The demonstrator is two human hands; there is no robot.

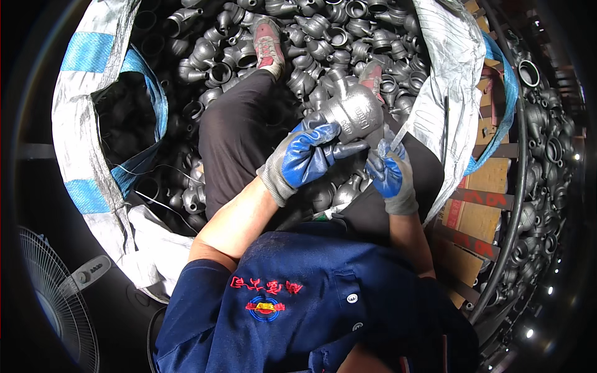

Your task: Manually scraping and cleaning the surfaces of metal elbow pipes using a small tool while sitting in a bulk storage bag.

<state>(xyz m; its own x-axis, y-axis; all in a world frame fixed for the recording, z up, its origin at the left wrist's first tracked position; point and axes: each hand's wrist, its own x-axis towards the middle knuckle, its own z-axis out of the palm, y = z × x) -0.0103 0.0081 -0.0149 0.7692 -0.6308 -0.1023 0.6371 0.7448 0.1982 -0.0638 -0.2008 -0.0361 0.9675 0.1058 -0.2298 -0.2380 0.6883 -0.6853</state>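
Fan [56, 304]: standing outside the white bag [69, 133], beyond its lower left side.
Blue strap [149, 81]: looping at the left of the bag's mouth.
Pile of castings [205, 55]: lying loose inside the bag, grey, round-bellied and spouted.
Left hand [305, 152]: gloved in grey and blue, within the bag's mouth; curled against the lower left side of the held casting, supporting it.
Held casting [357, 112]: raised above the pile, inside the bag's mouth; tilted, with narrow neck pointing away from the wearer.
Handling: probably heavy for its size, stiff and hard; perhaps slippery where dusty, possibly brittle at thin rims. Best gripped around the belly or by the neck, clear of edges.
Right hand [388, 174]: gloved alike, nearer the bag's right wall; pinching a thin pale tool [399, 137], too slim to identify. Cannot tell whether touching the casting with it.
Boards [485, 177]: standing outside the bag, just right of it.
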